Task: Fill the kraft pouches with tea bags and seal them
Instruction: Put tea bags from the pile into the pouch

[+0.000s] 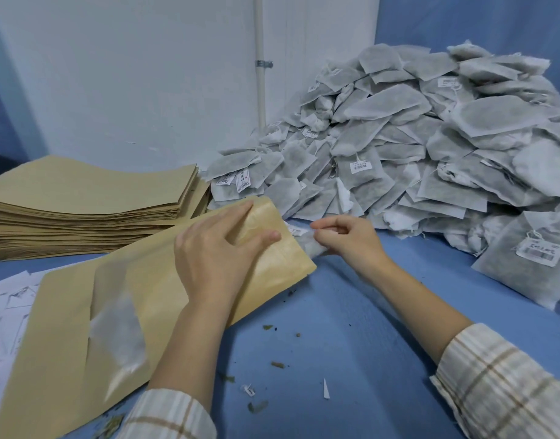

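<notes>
Where flat kraft pouch (pixel 164 280) gapes, crumpled gauzy tea bag (pixel 307 245) in right hand (pixel 348 239).

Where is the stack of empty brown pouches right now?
In the head view, the stack of pouches sits at the far left of the blue table, behind the pouch under the left hand, left of the tea bag pile.

Back wall: a plain white panel (pixel 129 74) standing upright behind the work area, smooth and unmarked.
Pipe: 1 thin white pipe (pixel 259 33) running vertically down the panel, held by a metal clamp (pixel 264 64).
Side backdrop: blue sheeting (pixel 478 20) at the upper right, and a blue strip (pixel 0 106) at the far left.
Surface: covered in blue cloth (pixel 367 312), slightly creased.
Light: even, soft, no hard shadows.
</notes>
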